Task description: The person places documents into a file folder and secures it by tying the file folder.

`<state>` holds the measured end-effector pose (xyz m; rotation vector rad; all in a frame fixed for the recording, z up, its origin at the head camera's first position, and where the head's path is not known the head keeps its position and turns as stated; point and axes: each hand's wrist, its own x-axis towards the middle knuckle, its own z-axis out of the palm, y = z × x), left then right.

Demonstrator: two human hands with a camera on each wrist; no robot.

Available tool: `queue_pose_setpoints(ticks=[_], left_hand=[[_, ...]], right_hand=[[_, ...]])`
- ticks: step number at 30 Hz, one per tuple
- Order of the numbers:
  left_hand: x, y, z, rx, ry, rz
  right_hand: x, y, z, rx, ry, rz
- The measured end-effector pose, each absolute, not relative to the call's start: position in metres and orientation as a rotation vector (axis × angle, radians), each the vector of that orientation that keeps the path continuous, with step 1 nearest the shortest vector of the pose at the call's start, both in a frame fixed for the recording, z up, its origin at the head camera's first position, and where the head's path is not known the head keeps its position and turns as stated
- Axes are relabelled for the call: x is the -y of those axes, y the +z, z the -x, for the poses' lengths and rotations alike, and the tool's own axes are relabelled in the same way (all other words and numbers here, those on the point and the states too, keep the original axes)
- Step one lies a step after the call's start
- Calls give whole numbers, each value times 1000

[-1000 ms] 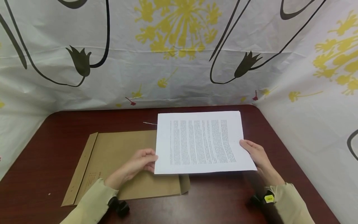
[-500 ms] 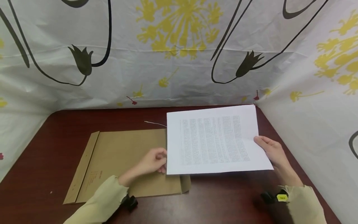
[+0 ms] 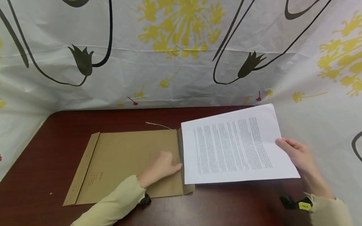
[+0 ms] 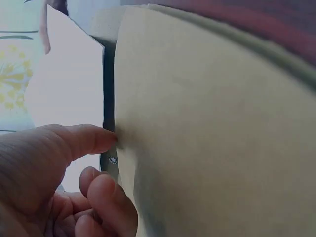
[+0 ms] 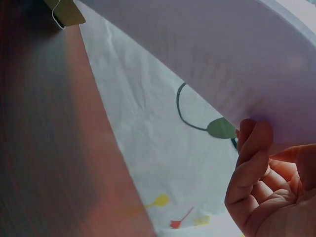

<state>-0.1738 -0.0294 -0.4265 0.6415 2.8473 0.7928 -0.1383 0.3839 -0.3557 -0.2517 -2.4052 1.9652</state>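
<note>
A brown paper envelope (image 3: 135, 147) lies flat on the table, its flap side to the right partly behind the paper. My left hand (image 3: 159, 168) is over its right part, with the thumb (image 4: 91, 139) stretched to the envelope's open edge and touching it. The other fingers (image 4: 111, 200) are loosely curled, with nothing seen between them. On the right, my right hand (image 3: 299, 157) pinches the right edge of the printed white paper (image 3: 229, 147), held tilted above the table. Whether it is one sheet or a stack I cannot tell. From below, the right wrist view shows fingers (image 5: 254, 143) gripping the paper's edge.
A thin white string (image 3: 158, 125) runs out behind the envelope. The dark red-brown table (image 3: 34, 163) ends at a patterned white cloth (image 3: 181, 78) at the back and sides. Black bands with small devices (image 3: 297, 203) sit on the wrists.
The paper has moved right with my right hand and tilted, baring more of the envelope. My left hand has let go of the paper's left edge and moved right to the envelope's open edge.
</note>
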Motion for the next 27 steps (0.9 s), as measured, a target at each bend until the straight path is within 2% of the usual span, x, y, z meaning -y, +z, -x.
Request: queue_pose_setpoints(ticks=[6, 18, 27], left_hand=[[24, -428, 174, -2848, 759, -562], [24, -424, 170, -2722, 1016, -616], [25, -420, 166, -2809, 1031, -632]], right_hand=[[-372, -347, 132, 2461, 1780, 317], [-359, -339, 137, 2588, 1294, 167], [-354, -351, 156, 2744, 1341, 144]])
